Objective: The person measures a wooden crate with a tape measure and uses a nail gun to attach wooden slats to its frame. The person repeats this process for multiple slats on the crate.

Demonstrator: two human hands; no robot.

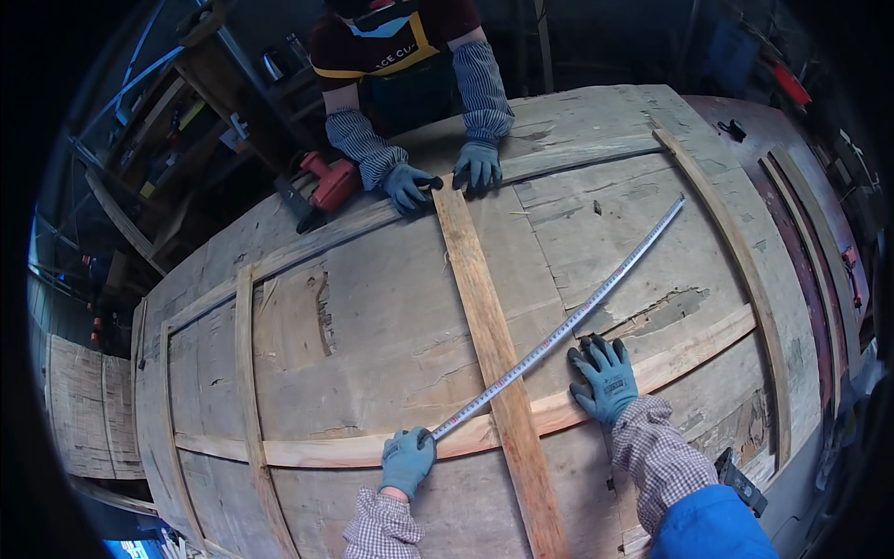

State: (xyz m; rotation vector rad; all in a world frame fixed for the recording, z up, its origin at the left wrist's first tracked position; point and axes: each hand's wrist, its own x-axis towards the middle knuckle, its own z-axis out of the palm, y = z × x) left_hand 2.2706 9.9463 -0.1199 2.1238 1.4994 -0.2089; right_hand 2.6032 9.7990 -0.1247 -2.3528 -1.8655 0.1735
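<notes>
Rough, weathered plywood panel (391, 317) fills my view, with a loose wooden batten (494, 354) laid across it as my landmark. My left hand (407, 460) pinches the tape measure (559, 334) end just left of the batten, holding it taut diagonally, while my right hand (605, 377) presses spread flat just right of it. A co-worker's gloved hands (442, 175) pin the batten's far end so it cannot shift.

steel tape measure (559, 331) stretched diagonally across wooden panel (372, 317)
</notes>
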